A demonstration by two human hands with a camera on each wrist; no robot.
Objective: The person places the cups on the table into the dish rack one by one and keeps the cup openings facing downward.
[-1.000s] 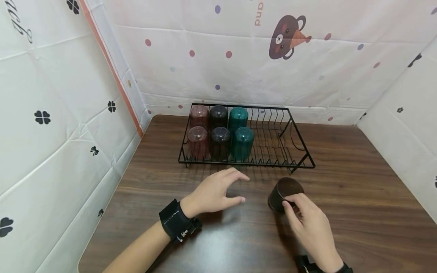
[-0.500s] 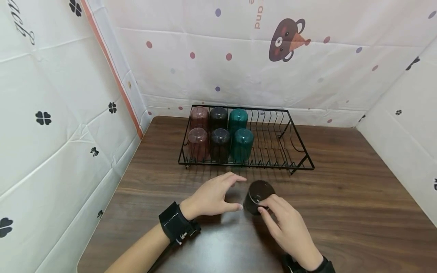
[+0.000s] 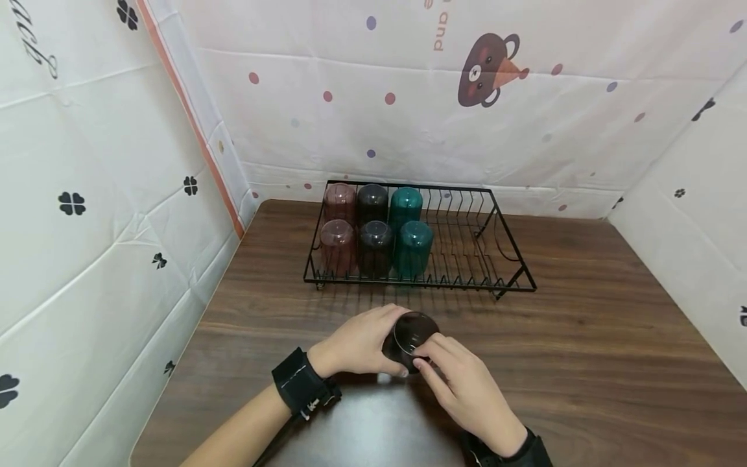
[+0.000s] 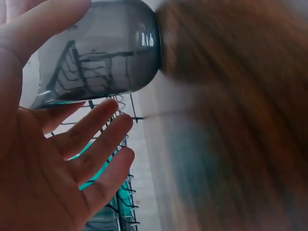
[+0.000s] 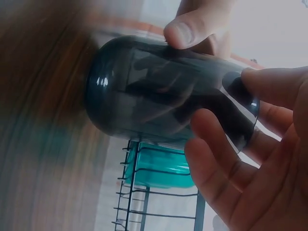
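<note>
A dark grey see-through glass point(image 3: 412, 329) stands mouth up in front of the rack; whether its base touches the table cannot be told. My right hand point(image 3: 467, 392) pinches its rim from the right, with the thumb and index finger on the glass point(image 5: 144, 91) in the right wrist view. From the left, my left hand point(image 3: 358, 340) holds the glass's side between thumb and index finger. In the left wrist view, the thumb lies over the glass point(image 4: 110, 53) while the other fingers of that hand are spread loosely below it.
Behind the hands is a black wire rack point(image 3: 467, 285). Upside-down glasses fill its left half in two rows: pink point(image 3: 337, 250), dark grey point(image 3: 375, 250) and teal point(image 3: 413, 250). The wooden table point(image 3: 613, 311) meets patterned cloth walls point(image 3: 560, 130) at the back and sides.
My right hand has carried the dark grey glass leftwards to my left hand. The left hand, apart from the glass before, now has its thumb and fingers around it.
</note>
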